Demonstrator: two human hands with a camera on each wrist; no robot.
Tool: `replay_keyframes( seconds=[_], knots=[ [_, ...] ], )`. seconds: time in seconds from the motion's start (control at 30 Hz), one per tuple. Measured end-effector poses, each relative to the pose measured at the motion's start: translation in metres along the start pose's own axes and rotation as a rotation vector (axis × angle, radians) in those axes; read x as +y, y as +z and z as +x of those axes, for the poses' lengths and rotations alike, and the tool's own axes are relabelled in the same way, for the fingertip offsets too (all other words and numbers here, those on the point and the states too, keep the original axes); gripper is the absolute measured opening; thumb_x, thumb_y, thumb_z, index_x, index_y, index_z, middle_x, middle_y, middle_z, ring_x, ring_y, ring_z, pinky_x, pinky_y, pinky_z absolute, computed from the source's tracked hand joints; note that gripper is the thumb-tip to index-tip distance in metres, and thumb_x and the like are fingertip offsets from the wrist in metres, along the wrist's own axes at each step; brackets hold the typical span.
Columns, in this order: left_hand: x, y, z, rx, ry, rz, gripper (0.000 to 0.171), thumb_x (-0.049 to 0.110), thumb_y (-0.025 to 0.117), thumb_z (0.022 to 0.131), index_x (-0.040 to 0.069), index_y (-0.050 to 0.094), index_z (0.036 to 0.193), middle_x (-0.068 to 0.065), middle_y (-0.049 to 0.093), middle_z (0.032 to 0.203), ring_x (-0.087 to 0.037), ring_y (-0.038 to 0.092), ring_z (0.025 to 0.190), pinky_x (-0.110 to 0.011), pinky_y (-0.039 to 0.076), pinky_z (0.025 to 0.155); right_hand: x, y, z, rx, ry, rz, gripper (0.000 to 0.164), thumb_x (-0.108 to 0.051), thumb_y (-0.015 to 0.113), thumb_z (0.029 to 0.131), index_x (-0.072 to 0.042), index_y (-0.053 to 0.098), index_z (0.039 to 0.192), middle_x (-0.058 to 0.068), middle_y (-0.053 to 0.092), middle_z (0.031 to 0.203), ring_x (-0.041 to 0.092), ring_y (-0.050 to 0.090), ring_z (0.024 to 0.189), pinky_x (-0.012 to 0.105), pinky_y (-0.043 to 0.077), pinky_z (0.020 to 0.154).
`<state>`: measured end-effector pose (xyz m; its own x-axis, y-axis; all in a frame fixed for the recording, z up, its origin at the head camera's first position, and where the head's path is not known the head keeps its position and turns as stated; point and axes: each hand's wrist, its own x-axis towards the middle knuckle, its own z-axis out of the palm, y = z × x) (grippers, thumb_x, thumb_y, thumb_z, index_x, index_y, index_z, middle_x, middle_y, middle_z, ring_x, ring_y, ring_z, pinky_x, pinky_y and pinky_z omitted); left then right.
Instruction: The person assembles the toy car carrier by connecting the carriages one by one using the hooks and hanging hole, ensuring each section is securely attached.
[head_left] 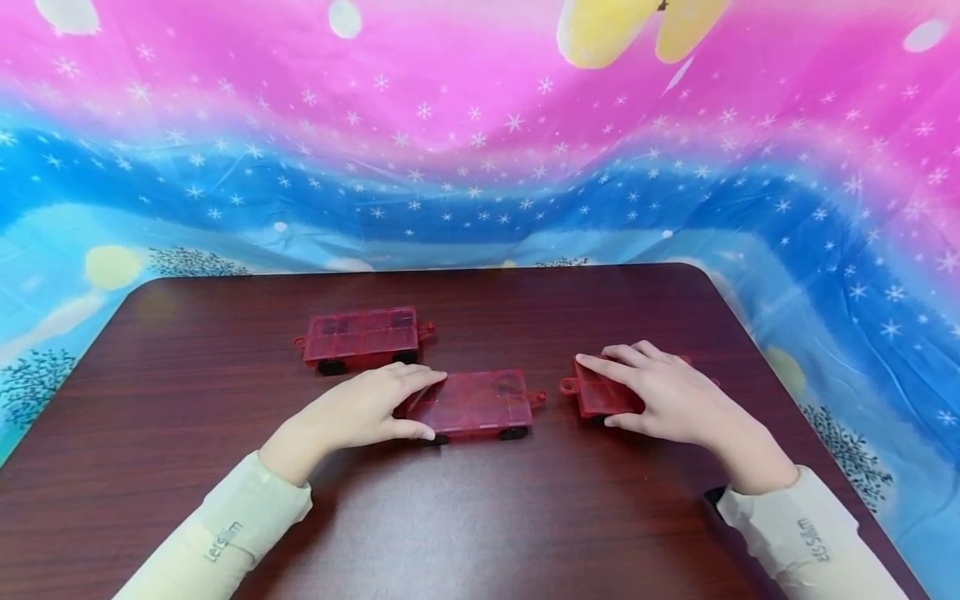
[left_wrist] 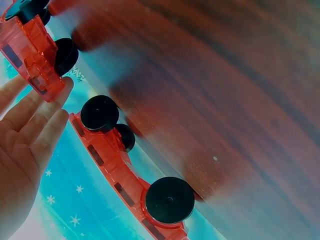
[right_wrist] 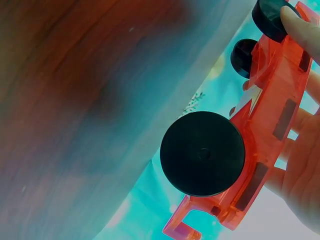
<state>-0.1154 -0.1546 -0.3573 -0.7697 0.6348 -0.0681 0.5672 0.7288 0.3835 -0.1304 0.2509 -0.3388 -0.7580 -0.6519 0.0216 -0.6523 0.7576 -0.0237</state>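
Three see-through red toy cars with black wheels, each a flat wagon base with a ring or hook at its ends, are on the table. My left hand [head_left: 352, 407] holds the left end of the middle toy car [head_left: 480, 400], thumb on the near side, fingers over the top. My right hand [head_left: 671, 398] grips the right toy car [head_left: 596, 393] from above, covering most of it. In the right wrist view its thumb lies at a wheel of this car [right_wrist: 265, 135]. The third toy car [head_left: 360, 336] stands apart, behind my left hand.
The dark brown wooden table [head_left: 450, 517] has rounded far corners. Behind it and along its sides hangs a pink and blue cloth [head_left: 480, 192] with snowflakes. A gap separates the middle car's hook from the right car's ring.
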Motion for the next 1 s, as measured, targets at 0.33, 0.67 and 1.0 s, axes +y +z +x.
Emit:
replay_keyframes(
  seconds=[0.33, 0.67, 1.0],
  knots=[
    [0.0, 0.0, 0.0, -0.003, 0.001, 0.0, 0.076, 0.052, 0.071, 0.087, 0.013, 0.047, 0.148, -0.009, 0.051, 0.149, -0.03, 0.047, 0.139, -0.048, 0.042, 0.112, -0.009, 0.003, 0.011, 0.035, -0.065, -0.003, 0.083, -0.044, 0.082, 0.078, -0.028, 0.045, 0.15, 0.01, 0.058, 0.135, 0.028, 0.054, 0.116, 0.047, 0.055, 0.087],
    [0.0, 0.001, 0.0, -0.007, -0.004, 0.005, 0.076, 0.052, 0.07, 0.088, 0.013, 0.047, 0.149, -0.01, 0.051, 0.149, -0.03, 0.046, 0.14, -0.048, 0.042, 0.112, -0.014, 0.009, 0.016, 0.025, -0.076, 0.007, 0.082, -0.045, 0.081, 0.079, -0.029, 0.045, 0.15, 0.008, 0.058, 0.135, 0.026, 0.054, 0.116, 0.046, 0.055, 0.087],
    [0.0, 0.0, 0.0, -0.01, -0.01, -0.003, 0.076, 0.051, 0.071, 0.088, 0.013, 0.047, 0.149, -0.009, 0.051, 0.149, -0.03, 0.047, 0.139, -0.048, 0.042, 0.112, -0.015, 0.011, 0.019, -0.011, -0.046, 0.02, 0.083, -0.047, 0.08, 0.08, -0.032, 0.042, 0.152, 0.006, 0.056, 0.138, 0.026, 0.053, 0.119, 0.048, 0.055, 0.088]
  ],
)
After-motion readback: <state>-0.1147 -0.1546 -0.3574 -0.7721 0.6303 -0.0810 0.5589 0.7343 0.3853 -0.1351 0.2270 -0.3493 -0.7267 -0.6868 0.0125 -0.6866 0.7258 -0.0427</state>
